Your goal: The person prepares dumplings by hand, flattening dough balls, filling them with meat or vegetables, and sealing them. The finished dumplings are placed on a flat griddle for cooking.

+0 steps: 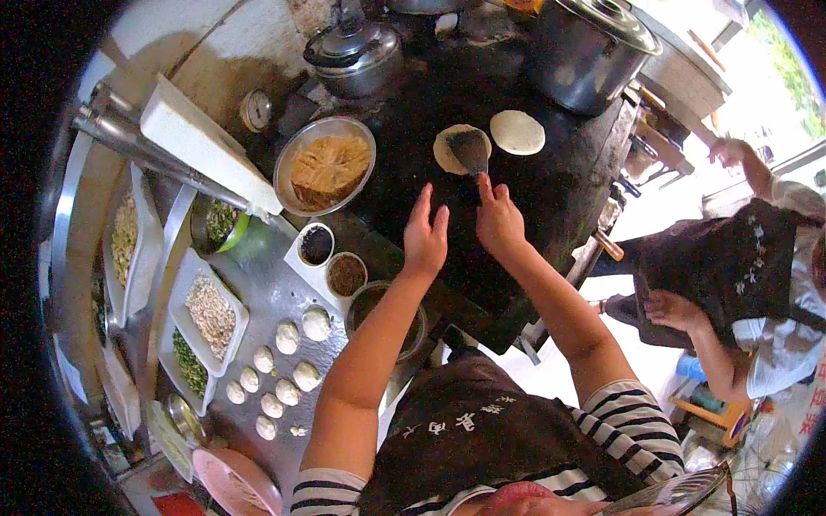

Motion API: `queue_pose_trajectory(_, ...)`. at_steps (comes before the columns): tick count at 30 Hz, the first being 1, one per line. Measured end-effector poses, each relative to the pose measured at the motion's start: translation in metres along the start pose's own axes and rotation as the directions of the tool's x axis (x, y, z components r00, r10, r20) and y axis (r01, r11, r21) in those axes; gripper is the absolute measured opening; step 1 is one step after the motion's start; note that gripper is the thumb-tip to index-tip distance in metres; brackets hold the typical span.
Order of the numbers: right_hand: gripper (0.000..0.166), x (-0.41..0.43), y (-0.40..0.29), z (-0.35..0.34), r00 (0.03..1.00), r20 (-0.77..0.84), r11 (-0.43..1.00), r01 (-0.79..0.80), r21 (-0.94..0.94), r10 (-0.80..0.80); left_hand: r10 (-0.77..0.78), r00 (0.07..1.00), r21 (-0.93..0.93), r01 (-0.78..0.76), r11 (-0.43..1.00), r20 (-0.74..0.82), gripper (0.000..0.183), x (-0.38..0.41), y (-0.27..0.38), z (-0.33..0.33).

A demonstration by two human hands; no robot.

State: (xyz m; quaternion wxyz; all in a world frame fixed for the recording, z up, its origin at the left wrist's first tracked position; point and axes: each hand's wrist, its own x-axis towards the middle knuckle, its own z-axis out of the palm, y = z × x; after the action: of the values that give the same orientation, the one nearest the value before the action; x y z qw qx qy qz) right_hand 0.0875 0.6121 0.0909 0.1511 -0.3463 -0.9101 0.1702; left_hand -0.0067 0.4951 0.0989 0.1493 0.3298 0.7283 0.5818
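My right hand grips the handle of a flat metal spatula, whose blade lies on a round flatbread on the dark griddle. A second, paler flatbread lies just right of it. My left hand is held over the griddle, empty, fingers extended and thumb apart. Left of it, a metal bowl holds a brown paste-like food. Several white dough balls sit on the steel counter.
A large lidded pot and a kettle stand at the back. Two seasoning cups, trays of chopped filling and a pink bowl are at the left. A person in a dark apron stands at the right.
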Motion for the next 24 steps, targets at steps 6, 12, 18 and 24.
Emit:
queue_pose_trajectory(6, 0.062, -0.027, -0.005, -0.021, 0.979, 0.192, 0.996, -0.054, -0.068, 0.066, 0.048, 0.999, 0.094, -0.047, 0.994, -0.002, 0.045, -0.066, 0.003, -0.036)
queue_pose_trajectory(12, 0.055, 0.009, 0.003, -0.010, 0.989, 0.136, 0.992, 0.069, -0.104, -0.054, -0.007, 1.000, -0.015, 0.007, 1.000, 0.020, 0.041, -0.097, 0.008, -0.037)
queue_pose_trajectory(18, 0.057, -0.045, -0.067, -0.038, 0.918, 0.122, 0.915, 0.351, 0.199, -0.378, -0.247, 0.745, -0.056, 0.272, 0.961, -0.620, 0.024, -0.144, -0.060, -0.149)
queue_pose_trajectory(24, 0.032, -0.097, -0.191, -0.015, 0.394, 0.586, 0.640, 0.710, 0.294, -0.708, -0.162, 0.786, 0.253, 0.376, 0.891, -0.597, 0.024, -0.192, -0.154, -0.245)
